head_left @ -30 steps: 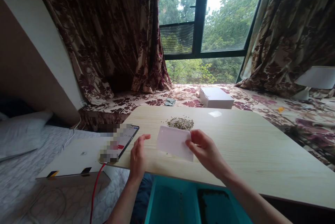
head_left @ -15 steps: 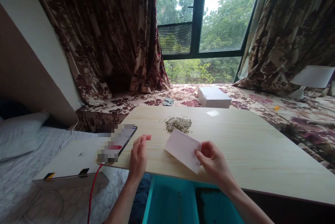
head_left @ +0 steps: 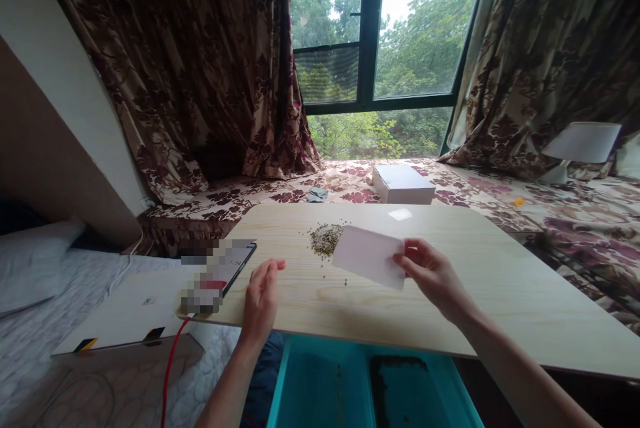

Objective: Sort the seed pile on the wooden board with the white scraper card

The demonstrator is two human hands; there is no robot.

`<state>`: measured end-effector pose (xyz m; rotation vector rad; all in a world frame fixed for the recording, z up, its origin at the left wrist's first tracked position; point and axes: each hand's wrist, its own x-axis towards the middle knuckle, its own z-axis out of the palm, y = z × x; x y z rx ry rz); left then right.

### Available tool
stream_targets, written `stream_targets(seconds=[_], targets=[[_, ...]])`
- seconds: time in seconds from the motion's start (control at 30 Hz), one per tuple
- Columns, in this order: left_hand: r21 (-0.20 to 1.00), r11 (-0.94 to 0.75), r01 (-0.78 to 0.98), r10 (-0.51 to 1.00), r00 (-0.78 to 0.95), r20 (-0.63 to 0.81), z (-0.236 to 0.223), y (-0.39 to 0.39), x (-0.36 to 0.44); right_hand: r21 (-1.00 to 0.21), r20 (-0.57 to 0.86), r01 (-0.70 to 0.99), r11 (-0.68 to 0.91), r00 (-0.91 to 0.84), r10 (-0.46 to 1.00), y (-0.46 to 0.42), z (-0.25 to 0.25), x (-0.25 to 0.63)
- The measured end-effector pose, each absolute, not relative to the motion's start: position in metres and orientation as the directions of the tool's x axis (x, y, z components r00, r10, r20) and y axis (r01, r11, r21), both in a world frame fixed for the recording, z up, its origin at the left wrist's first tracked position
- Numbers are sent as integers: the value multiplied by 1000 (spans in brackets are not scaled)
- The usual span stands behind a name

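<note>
A pile of small greenish seeds or beans (head_left: 324,240) lies on the light wood table (head_left: 450,295), with a few stray grains in front of it. My right hand (head_left: 429,275) pinches the right end of a thin white card (head_left: 369,256). The card is tilted above the table, and its left end covers the pile's right side. Near the table's front edge, left of the pile, my left hand (head_left: 263,295) holds nothing, its fingers extended to the right. Below that edge sits a teal bin (head_left: 280,381) with two compartments; dark matter lines the right one.
A tablet or phone (head_left: 235,275) with a red cable (head_left: 173,361) lies at the table's left end, partly blurred, beside a white box (head_left: 125,315). Behind the table, a white box (head_left: 404,185) and a lamp (head_left: 583,143) stand on the floral window ledge.
My right hand has moved the card up and to the right, bringing it over the pile's right side. Loose grains now show in front of the pile. My left hand stays nearly still.
</note>
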<state>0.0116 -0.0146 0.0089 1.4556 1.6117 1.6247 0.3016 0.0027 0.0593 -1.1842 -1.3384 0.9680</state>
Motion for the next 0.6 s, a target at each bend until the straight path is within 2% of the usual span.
stream_targets(seconds=[0.17, 0.37, 0.6], targets=[[910, -219, 353, 864, -363, 349, 10, -15, 12, -982, 130, 123, 143, -106, 986, 50, 62, 292], [917, -202, 343, 871, -366, 328, 10, -16, 10, -994, 78, 62, 93, -207, 975, 85, 53, 258], [925, -193, 328, 872, -374, 314, 9, -16, 9, -995, -6, 97, 23, -289, 957, 93, 49, 240]])
